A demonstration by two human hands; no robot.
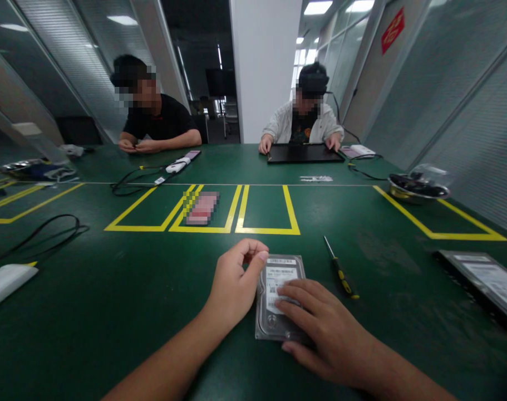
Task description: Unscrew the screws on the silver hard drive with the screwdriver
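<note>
A silver hard drive [281, 328] with a white label lies flat on the green table in front of me. My left hand [236, 278] is at its far left corner, thumb and forefinger pinched together; whatever is between them is too small or hidden to make out. Over the right half of the drive lies my right hand [324, 326], its fingers stretched across the label and its thumb by the near edge. A screwdriver [340, 273] with a black and yellow handle rests to the right of the drive, touched by neither hand.
Yellow tape [203, 229] marks boxes on the table, one holding a blurred pink item [202, 209]. At right are another hard drive [487, 278] and a metal bowl [418, 189]. Two people sit opposite, one holding a black tray [305, 153]. A cable [65, 239] lies left.
</note>
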